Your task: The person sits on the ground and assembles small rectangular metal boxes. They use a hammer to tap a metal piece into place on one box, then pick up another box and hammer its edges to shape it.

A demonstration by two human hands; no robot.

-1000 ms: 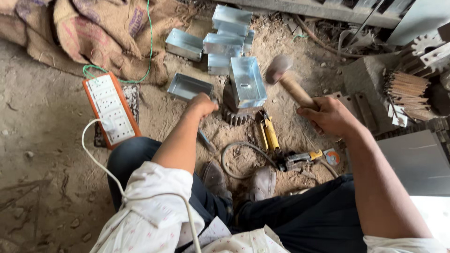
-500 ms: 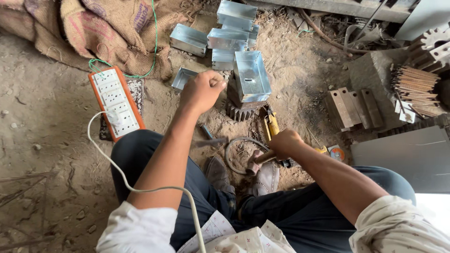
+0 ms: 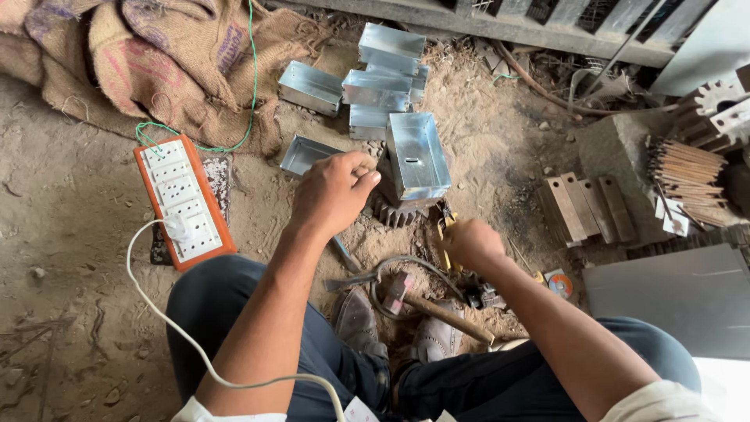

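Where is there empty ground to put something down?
Bare dirt lies left of the orange power strip, between it and the burlap sacks. Another sandy patch sits between the metal box and the flat metal bars. It is crowded around the left hand and right hand, where boxes, a gear, a hammer and tools lie.
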